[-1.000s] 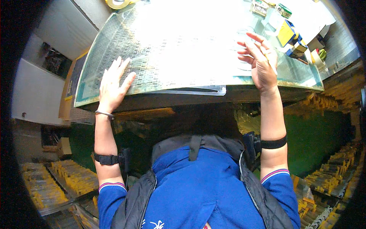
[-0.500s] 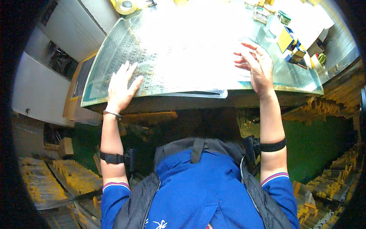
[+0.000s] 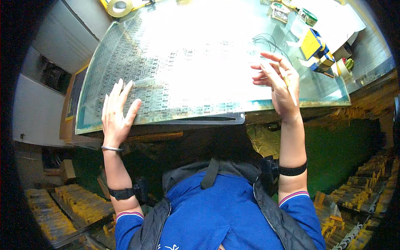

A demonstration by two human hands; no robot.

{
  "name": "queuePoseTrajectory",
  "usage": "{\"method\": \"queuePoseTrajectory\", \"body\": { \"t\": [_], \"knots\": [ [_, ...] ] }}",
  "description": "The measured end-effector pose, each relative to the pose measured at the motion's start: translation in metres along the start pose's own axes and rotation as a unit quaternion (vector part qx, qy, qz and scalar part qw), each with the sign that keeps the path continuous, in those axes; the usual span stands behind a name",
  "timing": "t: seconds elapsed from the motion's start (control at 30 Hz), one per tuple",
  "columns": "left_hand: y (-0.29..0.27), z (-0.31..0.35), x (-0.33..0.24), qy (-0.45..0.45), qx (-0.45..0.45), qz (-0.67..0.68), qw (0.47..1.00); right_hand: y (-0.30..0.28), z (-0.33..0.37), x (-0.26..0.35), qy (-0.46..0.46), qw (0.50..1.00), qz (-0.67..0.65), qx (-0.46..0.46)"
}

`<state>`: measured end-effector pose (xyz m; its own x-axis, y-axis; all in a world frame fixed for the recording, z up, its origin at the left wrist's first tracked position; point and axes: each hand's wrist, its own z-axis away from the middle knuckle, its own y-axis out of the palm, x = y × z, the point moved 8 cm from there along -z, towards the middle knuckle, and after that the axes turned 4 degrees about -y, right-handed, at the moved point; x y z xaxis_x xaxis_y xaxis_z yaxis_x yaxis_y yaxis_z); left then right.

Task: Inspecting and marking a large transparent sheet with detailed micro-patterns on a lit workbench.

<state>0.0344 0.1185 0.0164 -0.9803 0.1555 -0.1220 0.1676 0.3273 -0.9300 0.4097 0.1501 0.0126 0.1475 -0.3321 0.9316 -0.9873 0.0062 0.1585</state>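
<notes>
Spread over the glass tabletop (image 3: 329, 95) is a clear film sheet (image 3: 143, 100) printed with rows of small dark patterns, washed out by glare in the middle. My left hand (image 3: 118, 110) rests on the film's near left part, palm down and fingers apart. Above the right side of the glass, my right hand (image 3: 283, 85) is half curled around a slim, pale, pointed stick (image 3: 291, 89). The stick's kind cannot be made out. Its tapered end points back toward my wrist.
At the far left lies a roll of tape (image 3: 119, 7). Dark cable (image 3: 266, 39) loops across the glass. A yellow and blue box (image 3: 312, 43), a round green tin (image 3: 307, 16) and white paper (image 3: 341, 25) stand to the right. A clear strip (image 3: 233, 119) overhangs the near edge.
My left hand has moved left and nearer to me, still spread. The right hand has turned slightly, so the pale stick shows more plainly. The whole view has shifted a little.
</notes>
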Motion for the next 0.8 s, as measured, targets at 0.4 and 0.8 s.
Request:
{"method": "queuePoseTrajectory", "body": {
  "t": [0.4,0.8],
  "knots": [
    [0.006,-0.006,0.008,-0.057,0.026,-0.039,0.997,0.003,-0.002,0.001,-0.019,1.000,0.016,0.012],
    [-0.006,0.024,-0.150,0.248,0.045,0.182,0.950,0.011,0.001,0.000,-0.044,0.986,0.159,0.001]
  ]
}}
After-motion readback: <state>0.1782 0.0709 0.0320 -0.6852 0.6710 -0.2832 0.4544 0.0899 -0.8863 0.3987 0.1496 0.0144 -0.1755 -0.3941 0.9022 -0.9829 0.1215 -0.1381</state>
